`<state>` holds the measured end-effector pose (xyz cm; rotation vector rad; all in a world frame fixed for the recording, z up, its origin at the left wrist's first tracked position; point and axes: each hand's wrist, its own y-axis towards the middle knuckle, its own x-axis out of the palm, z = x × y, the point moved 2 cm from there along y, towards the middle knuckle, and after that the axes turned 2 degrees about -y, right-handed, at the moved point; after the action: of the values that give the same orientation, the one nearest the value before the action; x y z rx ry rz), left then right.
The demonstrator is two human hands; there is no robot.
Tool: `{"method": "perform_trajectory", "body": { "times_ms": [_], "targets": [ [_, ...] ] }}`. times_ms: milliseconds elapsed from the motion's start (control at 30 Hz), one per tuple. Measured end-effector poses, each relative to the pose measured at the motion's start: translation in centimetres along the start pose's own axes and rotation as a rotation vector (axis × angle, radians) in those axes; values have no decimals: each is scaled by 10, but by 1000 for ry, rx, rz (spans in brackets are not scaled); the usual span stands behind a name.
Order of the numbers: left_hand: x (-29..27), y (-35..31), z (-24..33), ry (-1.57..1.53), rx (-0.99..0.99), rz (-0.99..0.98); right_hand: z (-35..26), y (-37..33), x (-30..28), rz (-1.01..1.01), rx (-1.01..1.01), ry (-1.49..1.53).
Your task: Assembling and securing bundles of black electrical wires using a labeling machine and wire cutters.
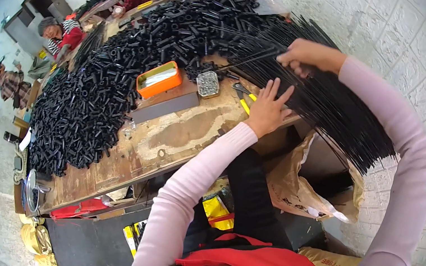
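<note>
Over a large heap of thin black rods on the right of the bench, my right hand is closed, its fingers curled round dark, slim rods that point left; motion blurs them, so how many cannot be told. My left hand rests with fingers spread at the near left edge of the heap, holding nothing visible. Beside its wrist lie pliers with yellow handles. Farther left stand a square clear container of small metal pieces and an orange box with white items inside.
A big pile of short black tubular parts covers the bench's left and far side. Below the rods hangs an open tan sack. The worn wooden bench has its front edge before me. A white block wall bounds the right. Several people sit farther off.
</note>
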<state>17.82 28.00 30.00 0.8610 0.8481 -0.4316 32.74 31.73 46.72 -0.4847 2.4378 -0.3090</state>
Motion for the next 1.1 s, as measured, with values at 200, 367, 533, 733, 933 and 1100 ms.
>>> {"method": "perform_trajectory", "body": {
  "times_ms": [200,367,533,733,933,1100],
  "targets": [
    [-28,-9,4,-284,-33,-31,-74,26,-26,-26,-138,160],
    [-108,-69,46,-317,75,-18,-125,50,-18,-76,-376,592],
    [-212,-84,22,-716,-272,200,-165,52,46,-158,-353,945],
    [-262,-107,58,-1538,-632,83,-206,9,159,78,-642,959],
    [-308,-215,97,-1352,-686,397,-184,-71,149,-230,-530,300],
    [-291,-244,104,-1262,-660,411,-238,-48,160,36,-664,662]
  ]
}}
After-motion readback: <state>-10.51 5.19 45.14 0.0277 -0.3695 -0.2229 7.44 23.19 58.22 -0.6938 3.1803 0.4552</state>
